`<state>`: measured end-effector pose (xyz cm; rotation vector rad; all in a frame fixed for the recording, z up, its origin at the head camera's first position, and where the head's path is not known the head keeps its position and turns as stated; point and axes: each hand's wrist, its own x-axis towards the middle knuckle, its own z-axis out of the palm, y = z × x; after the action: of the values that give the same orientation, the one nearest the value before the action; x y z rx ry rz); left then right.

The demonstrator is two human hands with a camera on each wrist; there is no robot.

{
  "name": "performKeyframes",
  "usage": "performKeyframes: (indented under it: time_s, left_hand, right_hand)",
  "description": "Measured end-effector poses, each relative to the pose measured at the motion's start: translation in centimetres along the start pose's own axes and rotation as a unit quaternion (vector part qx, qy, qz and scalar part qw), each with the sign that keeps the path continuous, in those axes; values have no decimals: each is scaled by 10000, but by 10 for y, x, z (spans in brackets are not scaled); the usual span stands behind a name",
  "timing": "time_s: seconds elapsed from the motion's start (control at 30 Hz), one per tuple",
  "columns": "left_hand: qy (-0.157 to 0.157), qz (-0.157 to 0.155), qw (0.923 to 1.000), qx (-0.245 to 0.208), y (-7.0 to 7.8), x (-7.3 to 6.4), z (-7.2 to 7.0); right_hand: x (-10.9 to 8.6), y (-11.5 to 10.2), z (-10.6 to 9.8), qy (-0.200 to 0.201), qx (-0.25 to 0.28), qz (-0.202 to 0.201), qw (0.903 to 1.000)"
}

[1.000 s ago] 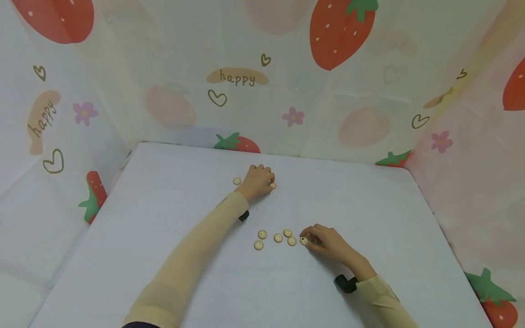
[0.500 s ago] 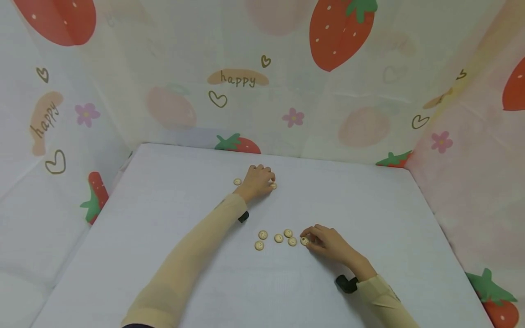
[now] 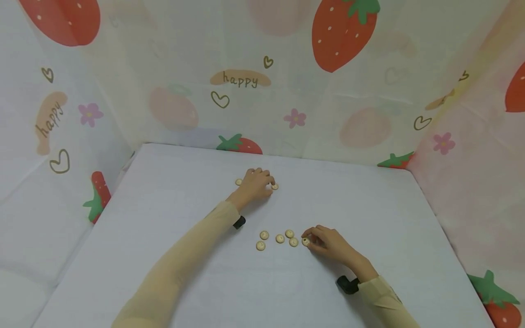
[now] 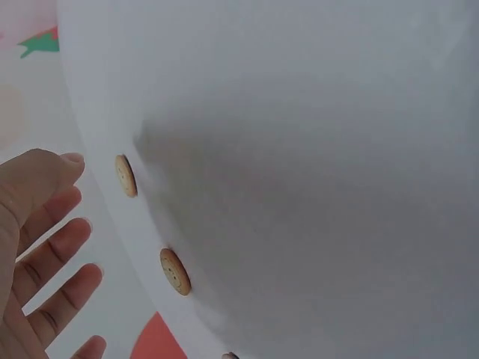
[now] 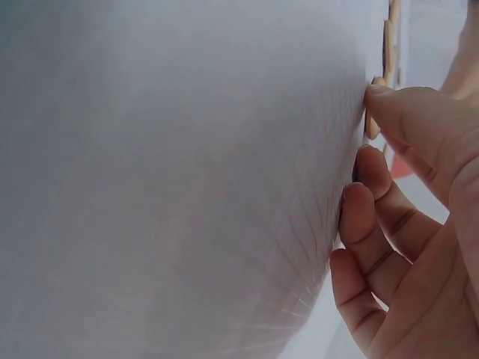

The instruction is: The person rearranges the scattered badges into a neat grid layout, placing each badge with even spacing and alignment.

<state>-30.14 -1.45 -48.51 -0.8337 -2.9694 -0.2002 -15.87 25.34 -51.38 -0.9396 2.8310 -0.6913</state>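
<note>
Round, pale wooden buttons lie flat on the white table. At the back, my left hand [image 3: 256, 185] hovers with spread, relaxed fingers beside a button [image 3: 275, 187]. In the left wrist view, that hand [image 4: 46, 254] stands clear of the buttons, one of them a button [image 4: 176, 271] with small holes showing. Further forward, my right hand [image 3: 330, 243] pinches a button [image 3: 306, 242] between thumb and index finger on the tabletop. Seen from the right wrist, the thumb of the right hand [image 5: 419, 202] presses at the edge of this button [image 5: 373, 123], with the other fingers curled below.
Left of my right hand lie several more buttons, including a button [image 3: 293, 242] close to the held one and a button [image 3: 260, 246] at the group's left end. Another button [image 3: 239, 182] is partly behind my left wrist. Strawberry-print cloth walls [image 3: 303, 91] enclose the table [image 3: 369, 205].
The left thumb has come away from the back button and the left hand and arm have drawn back slightly. The right hand keeps its hold in the same place.
</note>
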Motion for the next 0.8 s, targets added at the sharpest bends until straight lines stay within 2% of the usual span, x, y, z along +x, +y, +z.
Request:
performKeyframes:
  time_s: [0.33,0.57,0.63,0.8]
  left_hand:
    - [286,363,9988,-159,3,-23,-1]
    - [575,809,9948,-218,4,-36,-1]
    - [594,922,9937,-245,5,-40,-3]
    - [411,1182,9917,-288,7,-50,-5]
  right_hand:
    - [0,1,1,13,39,-36,10000]
    - [-1,2,1,54,64,-49,10000]
    - [-1,2,1,59,67,-65,9999]
    - [-1,2,2,49,88,-74,9999]
